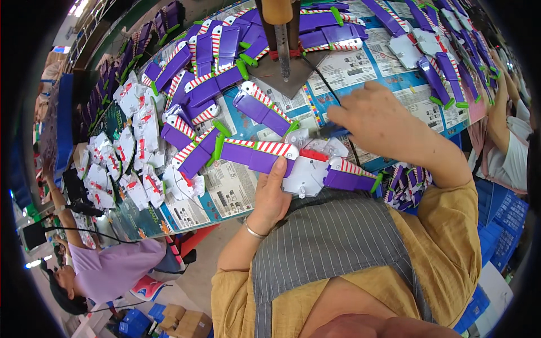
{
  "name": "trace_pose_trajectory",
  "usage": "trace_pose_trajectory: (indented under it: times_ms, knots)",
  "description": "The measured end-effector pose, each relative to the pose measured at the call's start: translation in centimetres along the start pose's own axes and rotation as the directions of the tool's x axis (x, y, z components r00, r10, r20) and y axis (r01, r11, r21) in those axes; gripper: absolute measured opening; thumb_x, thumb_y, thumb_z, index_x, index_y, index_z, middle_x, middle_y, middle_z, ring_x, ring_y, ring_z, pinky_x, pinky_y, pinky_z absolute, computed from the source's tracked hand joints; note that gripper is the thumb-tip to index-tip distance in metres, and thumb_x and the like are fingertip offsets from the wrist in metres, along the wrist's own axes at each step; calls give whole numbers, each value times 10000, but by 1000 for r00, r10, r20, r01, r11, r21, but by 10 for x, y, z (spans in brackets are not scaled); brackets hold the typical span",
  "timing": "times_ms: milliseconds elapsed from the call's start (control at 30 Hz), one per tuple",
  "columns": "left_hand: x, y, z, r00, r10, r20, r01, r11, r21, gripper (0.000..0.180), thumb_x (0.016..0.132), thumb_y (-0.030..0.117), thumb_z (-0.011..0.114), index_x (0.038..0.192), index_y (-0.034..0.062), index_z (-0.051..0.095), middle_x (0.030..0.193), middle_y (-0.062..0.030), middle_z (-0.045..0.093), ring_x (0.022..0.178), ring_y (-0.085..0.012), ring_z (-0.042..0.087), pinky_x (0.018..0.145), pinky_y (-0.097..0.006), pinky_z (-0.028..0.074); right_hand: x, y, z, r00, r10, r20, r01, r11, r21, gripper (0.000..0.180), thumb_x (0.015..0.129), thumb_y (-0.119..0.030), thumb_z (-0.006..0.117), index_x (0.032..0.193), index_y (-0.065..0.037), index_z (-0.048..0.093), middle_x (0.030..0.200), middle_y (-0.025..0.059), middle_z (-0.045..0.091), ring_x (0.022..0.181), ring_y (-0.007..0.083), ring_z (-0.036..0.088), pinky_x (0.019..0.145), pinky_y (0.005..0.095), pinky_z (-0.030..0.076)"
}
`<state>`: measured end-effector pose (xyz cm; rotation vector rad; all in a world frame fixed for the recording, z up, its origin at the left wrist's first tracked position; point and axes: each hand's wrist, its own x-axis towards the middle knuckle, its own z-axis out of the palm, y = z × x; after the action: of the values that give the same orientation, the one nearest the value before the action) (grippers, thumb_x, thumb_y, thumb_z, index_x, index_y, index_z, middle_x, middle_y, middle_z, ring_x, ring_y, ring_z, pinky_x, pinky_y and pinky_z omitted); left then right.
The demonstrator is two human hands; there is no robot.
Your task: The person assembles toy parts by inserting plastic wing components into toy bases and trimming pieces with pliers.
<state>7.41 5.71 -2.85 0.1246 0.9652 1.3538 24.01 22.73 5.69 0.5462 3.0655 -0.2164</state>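
Note:
My left hand [273, 194] is closed around a toy assembly at the table's near edge, the thumb pressing a purple plastic leg [239, 156] with a red-and-white striped band and a green end. To its right the leg meets a white plastic shell [304, 177] with a red part [313, 154] above it. A second purple leg [349, 179] sticks out of the shell to the right. My right hand [380, 121], fingers curled, grips a dark, slim tool [331, 132] just above the assembly; its kind is mostly hidden. Another purple leg [265, 112] lies just beyond.
Purple legs [217, 48] are heaped at the far left. White shells with red parts [141, 132] pile up at left. An upright metal rod [284, 56] on a grey plate stands ahead, a black cable [324, 79] beside it. Other people sit at left and right.

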Motion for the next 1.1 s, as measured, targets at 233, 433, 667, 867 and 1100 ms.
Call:
trace_pose_trajectory:
  times_ms: [233,433,667,867,1100]
  knots:
    - [4,-2,3,1000,-1,6,1,1000,9,397,917,285,528,1241,76,432,1202,-72,516,1128,-218,505,974,-407,407,17,-7,0,992,-45,117,67,979,-194,140,651,-91,594,783,-61,557,722,72,557,743,221,563,691,333,408]
    - [4,4,5,998,46,-35,-45,999,10,314,906,203,561,1176,49,517,1127,-59,575,1046,-165,549,905,-339,451,25,6,-9,968,-191,161,203,977,-59,96,710,-130,594,759,-48,605,626,83,610,622,232,616,626,350,428]
    - [30,34,20,997,1,-79,-3,1000,-21,303,887,229,584,1131,53,549,1080,-72,609,1004,-201,592,886,-367,482,32,29,25,975,42,219,-80,983,166,163,753,-126,521,853,-42,620,753,170,649,749,320,645,658,445,484]
    - [53,52,38,992,-15,-127,-2,992,-129,327,906,277,549,1145,53,546,1102,-91,610,1034,-246,583,895,-400,476,44,39,29,966,160,204,-195,967,166,231,761,-136,522,946,-51,631,847,154,662,816,315,645,697,418,493]
    - [69,65,40,997,-72,-19,66,972,-225,483,940,349,449,1233,-35,447,1226,-199,526,1116,-324,531,969,-458,412,48,57,37,950,210,230,-277,909,312,271,744,-197,583,972,-54,618,849,193,647,813,346,637,717,435,494]
